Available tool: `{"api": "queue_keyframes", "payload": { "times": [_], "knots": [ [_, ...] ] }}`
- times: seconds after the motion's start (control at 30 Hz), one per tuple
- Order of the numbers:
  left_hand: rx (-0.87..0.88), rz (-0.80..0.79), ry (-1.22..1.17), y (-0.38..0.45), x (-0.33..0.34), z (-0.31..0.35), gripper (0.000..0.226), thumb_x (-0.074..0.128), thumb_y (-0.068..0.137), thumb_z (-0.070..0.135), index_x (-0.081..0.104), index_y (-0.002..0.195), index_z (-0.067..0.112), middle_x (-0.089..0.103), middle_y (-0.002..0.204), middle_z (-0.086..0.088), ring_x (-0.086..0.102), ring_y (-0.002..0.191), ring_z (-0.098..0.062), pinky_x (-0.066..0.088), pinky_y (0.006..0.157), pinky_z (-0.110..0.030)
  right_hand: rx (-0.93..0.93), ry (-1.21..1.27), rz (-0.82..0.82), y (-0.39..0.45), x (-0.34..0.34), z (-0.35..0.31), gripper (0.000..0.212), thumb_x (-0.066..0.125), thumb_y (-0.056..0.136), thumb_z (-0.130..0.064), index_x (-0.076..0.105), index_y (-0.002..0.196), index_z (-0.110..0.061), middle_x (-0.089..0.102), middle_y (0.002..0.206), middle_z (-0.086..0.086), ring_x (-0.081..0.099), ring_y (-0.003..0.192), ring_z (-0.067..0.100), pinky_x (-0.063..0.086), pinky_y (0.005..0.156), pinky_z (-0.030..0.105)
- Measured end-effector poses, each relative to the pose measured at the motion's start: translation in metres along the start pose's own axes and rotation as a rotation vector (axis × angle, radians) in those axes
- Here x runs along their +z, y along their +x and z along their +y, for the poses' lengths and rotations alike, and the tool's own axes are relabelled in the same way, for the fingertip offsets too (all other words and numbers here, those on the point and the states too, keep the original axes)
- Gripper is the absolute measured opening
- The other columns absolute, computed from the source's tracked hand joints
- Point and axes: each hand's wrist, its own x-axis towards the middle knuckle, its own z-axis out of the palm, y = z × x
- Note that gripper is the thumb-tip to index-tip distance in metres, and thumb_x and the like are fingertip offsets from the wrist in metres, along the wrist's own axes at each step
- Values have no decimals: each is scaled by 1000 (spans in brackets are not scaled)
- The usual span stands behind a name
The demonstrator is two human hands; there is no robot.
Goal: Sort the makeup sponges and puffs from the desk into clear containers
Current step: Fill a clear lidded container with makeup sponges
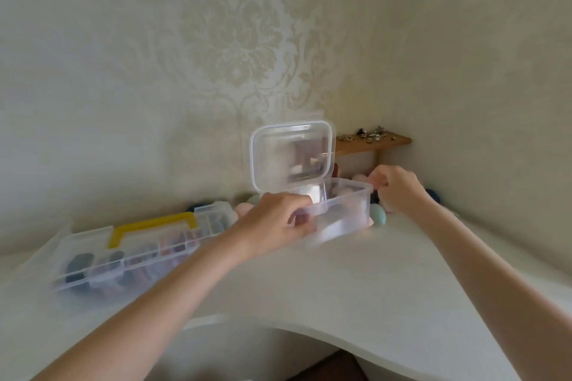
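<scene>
A wooden shelf (373, 143) bearing small trinkets (366, 135) stands in the corner against damask wallpaper (241, 49).

No readable text, labels, brand names, numbers or signs appear anywhere in this view.

desk (356, 281): runs back into the wall corner
box (343, 210): mid-desk, lid (292, 156) standing up at its back edge
organizer (136, 249): left of box, lying flat, handle (148, 227) on top
sponges (376, 213): strung along the wall behind box, some poking out on its right
shelf (373, 141): back right corner, above sponges, small bits on it
left hand (272, 219): on box's near left rim
right hand (399, 189): at box's right end
</scene>
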Motion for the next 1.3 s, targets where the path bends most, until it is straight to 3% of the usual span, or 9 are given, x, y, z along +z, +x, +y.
{"api": "queue_keyframes", "payload": {
  "times": [0.13,0.3,0.43,0.6,0.73,0.9,1.03,1.13,1.3],
  "knots": [
    [-1,-133,79,5,28,-9,28,53,79,46,51,71,19,50,66,10,44,61,-4,38,70,-25,-139,-240,-203,-3,28,35,37,42,94,-5,49,129,-14,53,134,3,52,118,24,42,90,25],
    [31,-231,49,4,31,-31,27,60,80,33,52,71,9,52,71,2,50,75,-19,38,78,-29,-255,-441,-104,8,64,47,36,46,94,-18,45,129,-13,55,123,1,54,100,22,37,76,26],
    [45,-295,56,3,31,-38,29,54,72,47,51,68,19,45,66,8,44,73,-10,32,82,-19,-131,-260,-27,10,76,50,26,53,91,-19,51,116,-12,53,97,6,45,88,20,33,65,22],
    [25,-371,-5,7,28,-39,29,68,69,53,61,80,28,51,71,22,45,74,6,31,74,-8,-4,76,66,19,57,47,27,62,83,-14,60,109,-9,62,107,15,52,95,27,39,71,28],
    [130,38,-147,19,17,-44,38,56,71,52,64,92,22,50,77,25,47,71,8,35,67,-5,117,427,215,20,16,20,15,56,80,-8,66,90,-14,63,101,8,54,86,22,40,59,20],
    [349,414,412,36,18,-51,42,66,75,44,53,109,24,49,102,6,45,93,-11,37,81,-26,204,583,329,6,11,-5,9,58,74,-10,57,77,-18,60,101,9,56,86,24,47,65,29],
    [194,235,565,36,31,-60,77,61,59,64,42,123,27,36,130,-3,33,120,-27,34,106,-48,170,597,360,-9,31,-16,8,59,78,-15,54,83,-19,52,101,2,51,89,20,45,76,32],
    [90,58,564,34,37,-59,92,61,62,71,25,137,31,21,152,-12,6,141,-33,10,112,-57,68,656,358,-20,37,-26,9,57,75,-17,60,83,-19,52,101,3,48,80,11,41,67,19],
    [-254,-267,382,37,46,-51,104,55,71,71,-8,146,36,-23,156,-1,-29,140,-34,-7,113,-59,-244,487,74,-29,55,-49,15,58,79,-18,68,90,-21,52,90,-7,51,80,2,41,66,4]
  ]
}}
